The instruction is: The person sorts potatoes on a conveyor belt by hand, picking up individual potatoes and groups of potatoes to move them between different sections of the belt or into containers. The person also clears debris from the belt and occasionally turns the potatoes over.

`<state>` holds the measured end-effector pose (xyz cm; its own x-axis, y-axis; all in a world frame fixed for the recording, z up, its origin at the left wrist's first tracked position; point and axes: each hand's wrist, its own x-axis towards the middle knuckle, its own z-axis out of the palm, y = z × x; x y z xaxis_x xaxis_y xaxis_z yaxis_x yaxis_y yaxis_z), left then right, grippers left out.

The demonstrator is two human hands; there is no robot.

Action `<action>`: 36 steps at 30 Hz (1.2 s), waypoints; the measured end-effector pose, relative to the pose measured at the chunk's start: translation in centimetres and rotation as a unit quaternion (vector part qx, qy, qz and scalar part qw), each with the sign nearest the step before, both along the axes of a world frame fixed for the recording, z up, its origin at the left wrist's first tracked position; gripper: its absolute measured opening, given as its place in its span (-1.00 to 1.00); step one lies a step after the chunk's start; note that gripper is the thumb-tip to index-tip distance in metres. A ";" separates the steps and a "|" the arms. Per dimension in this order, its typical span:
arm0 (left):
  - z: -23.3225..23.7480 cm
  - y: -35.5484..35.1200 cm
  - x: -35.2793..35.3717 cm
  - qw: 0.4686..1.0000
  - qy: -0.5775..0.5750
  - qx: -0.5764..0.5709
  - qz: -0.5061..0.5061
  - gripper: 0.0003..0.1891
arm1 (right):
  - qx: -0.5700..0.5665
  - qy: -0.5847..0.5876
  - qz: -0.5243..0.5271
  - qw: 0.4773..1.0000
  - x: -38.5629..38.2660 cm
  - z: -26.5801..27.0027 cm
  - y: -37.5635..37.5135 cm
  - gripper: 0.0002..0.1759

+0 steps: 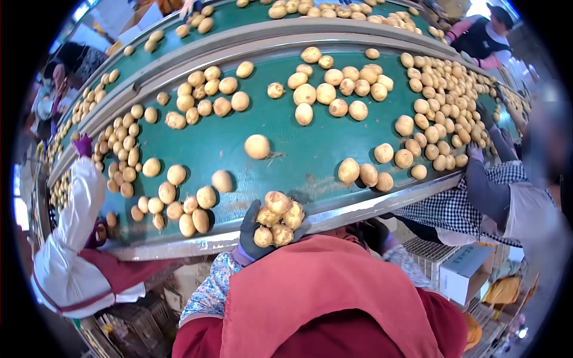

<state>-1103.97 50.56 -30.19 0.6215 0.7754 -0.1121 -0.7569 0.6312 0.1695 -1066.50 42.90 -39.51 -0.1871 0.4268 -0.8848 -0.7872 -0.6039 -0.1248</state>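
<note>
Several yellow-brown potatoes (pixel 278 219) are heaped in my left hand (pixel 250 232), which wears a dark glove and cups them from below at the near metal edge of the belt. Some of its fingers are hidden under the heap. My right hand (pixel 375 234), also dark-gloved, is low beside that edge, right of my red apron (pixel 310 280); its fingers cannot be made out. Loose potatoes lie on the green belt (pixel 298 173), with a single larger one (pixel 257 147) ahead of my left hand.
A dense mass of potatoes (pixel 441 113) covers the belt's right part. One co-worker in white sleeves (pixel 86 191) stands left; another in a checked garment (pixel 453 203) reaches in from the right. Beyond a metal divider (pixel 286 39) runs a second belt. A white box (pixel 465 271) stands lower right.
</note>
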 end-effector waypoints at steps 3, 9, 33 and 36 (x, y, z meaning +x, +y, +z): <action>-0.1 1.3 -1.4 0.999 -0.036 -0.009 -0.030 -0.35 | 0.269 -0.289 0.316 0.862 -3.1 -3.1 0.4 -0.59; 1.0 1.9 -3.3 0.997 0.039 -0.048 0.042 -0.29 | 0.460 -0.252 0.630 0.573 -4.4 12.5 8.9 -0.51; 2.0 1.9 -15.9 0.912 0.253 -0.085 0.311 -0.41 | 0.442 -0.694 0.392 0.412 -25.0 10.0 48.0 -0.39; -0.7 0.1 -20.3 0.957 0.144 -0.119 0.221 -0.27 | 0.541 -0.613 0.535 0.213 -29.8 8.2 43.9 -0.42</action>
